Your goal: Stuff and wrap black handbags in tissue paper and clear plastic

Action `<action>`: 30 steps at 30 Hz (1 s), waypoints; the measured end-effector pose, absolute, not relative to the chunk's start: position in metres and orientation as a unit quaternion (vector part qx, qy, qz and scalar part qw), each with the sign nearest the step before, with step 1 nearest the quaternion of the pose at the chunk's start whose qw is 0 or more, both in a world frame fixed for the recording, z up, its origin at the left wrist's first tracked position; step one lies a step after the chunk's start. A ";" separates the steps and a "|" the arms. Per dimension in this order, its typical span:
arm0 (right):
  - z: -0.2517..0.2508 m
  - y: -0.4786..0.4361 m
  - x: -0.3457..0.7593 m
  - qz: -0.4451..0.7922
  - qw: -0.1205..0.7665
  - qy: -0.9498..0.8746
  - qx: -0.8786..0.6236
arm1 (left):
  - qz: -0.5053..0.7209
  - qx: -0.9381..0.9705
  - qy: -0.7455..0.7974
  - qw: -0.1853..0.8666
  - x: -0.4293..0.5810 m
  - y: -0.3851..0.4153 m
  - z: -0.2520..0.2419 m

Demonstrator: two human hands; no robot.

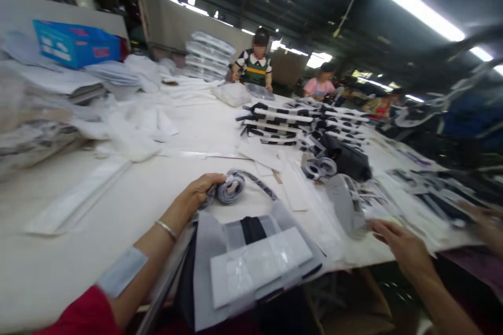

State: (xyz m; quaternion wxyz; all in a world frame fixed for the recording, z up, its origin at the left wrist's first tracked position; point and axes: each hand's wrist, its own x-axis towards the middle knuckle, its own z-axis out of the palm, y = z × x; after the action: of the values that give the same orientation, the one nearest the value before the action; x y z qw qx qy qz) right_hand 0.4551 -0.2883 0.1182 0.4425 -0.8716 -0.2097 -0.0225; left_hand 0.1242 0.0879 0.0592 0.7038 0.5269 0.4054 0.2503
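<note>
My left hand (200, 191) is closed around a grey and black strap, beside its coiled part (231, 188). The strap runs to a grey and black fabric bag (208, 272) lying at the table's front edge. On the bag rests a white folded card or packet (261, 267) with shiny clear strips across it. My right hand (396, 241) has its fingers pinched at the front end of a grey tape dispenser (343, 204). What lies between those fingertips is blurred and too small to make out.
Stacked black-and-white strapped bundles (275, 120), a black object (341, 154) and another strap coil (320, 167) lie ahead. At left are white sheets (133, 125) and a blue box (76, 44). A co-worker's hand (481, 214) reaches in at right; other people work farther back.
</note>
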 end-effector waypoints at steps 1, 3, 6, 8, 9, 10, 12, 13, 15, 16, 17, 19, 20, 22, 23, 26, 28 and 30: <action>0.121 -0.267 0.444 0.010 0.447 -0.216 -0.868 | 0.243 0.514 0.392 0.723 0.125 0.091 0.054; 0.130 -0.215 0.405 0.061 0.442 -0.263 -0.855 | 0.230 0.493 0.362 0.757 0.128 0.097 0.044; 0.140 -0.131 0.327 0.168 0.414 -0.412 -0.794 | 0.222 0.471 0.315 0.794 0.130 0.102 0.033; 0.139 -0.082 0.283 0.251 0.412 -0.466 -0.742 | 0.220 0.461 0.285 0.811 0.129 0.103 0.028; 0.136 -0.063 0.267 0.284 0.414 -0.478 -0.721 | 0.220 0.457 0.272 0.818 0.129 0.103 0.027; 0.132 -0.046 0.256 0.300 0.418 -0.486 -0.707 | 0.222 0.453 0.263 0.822 0.129 0.104 0.026; 0.120 -0.023 0.246 0.313 0.423 -0.496 -0.690 | 0.228 0.447 0.251 0.828 0.129 0.104 0.024; 0.114 -0.015 0.246 0.312 0.424 -0.500 -0.687 | 0.232 0.445 0.248 0.829 0.129 0.104 0.023; 0.101 -0.006 0.250 0.311 0.422 -0.503 -0.688 | 0.237 0.442 0.245 0.830 0.131 0.105 0.020; 0.096 -0.003 0.252 0.310 0.418 -0.502 -0.691 | 0.238 0.441 0.246 0.830 0.132 0.105 0.019; 0.091 -0.001 0.254 0.307 0.415 -0.500 -0.696 | 0.240 0.439 0.247 0.830 0.133 0.105 0.017; 0.084 0.003 0.256 0.291 0.408 -0.492 -0.712 | 0.244 0.434 0.253 0.829 0.136 0.106 0.014; 0.082 0.005 0.256 0.278 0.401 -0.488 -0.724 | 0.246 0.432 0.256 0.829 0.137 0.106 0.013; 0.079 0.008 0.254 0.239 0.384 -0.483 -0.750 | 0.251 0.427 0.263 0.828 0.139 0.106 0.011; 0.077 0.009 0.253 0.219 0.375 -0.481 -0.762 | 0.254 0.425 0.267 0.827 0.140 0.106 0.010; 0.074 0.010 0.251 0.192 0.373 -0.470 -0.776 | 0.263 0.421 0.276 0.823 0.140 0.107 0.007; 0.073 0.009 0.251 0.208 0.392 -0.460 -0.769 | 0.267 0.419 0.281 0.821 0.140 0.107 0.006; 0.072 0.008 0.251 0.239 0.419 -0.446 -0.754 | 0.270 0.418 0.284 0.820 0.140 0.107 0.005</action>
State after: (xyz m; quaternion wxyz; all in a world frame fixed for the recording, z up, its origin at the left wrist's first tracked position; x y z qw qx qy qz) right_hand 0.2513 0.0078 0.0717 0.4193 -0.7539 -0.4457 0.2391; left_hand 0.1399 0.1071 0.0053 0.8196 0.4181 0.2841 0.2697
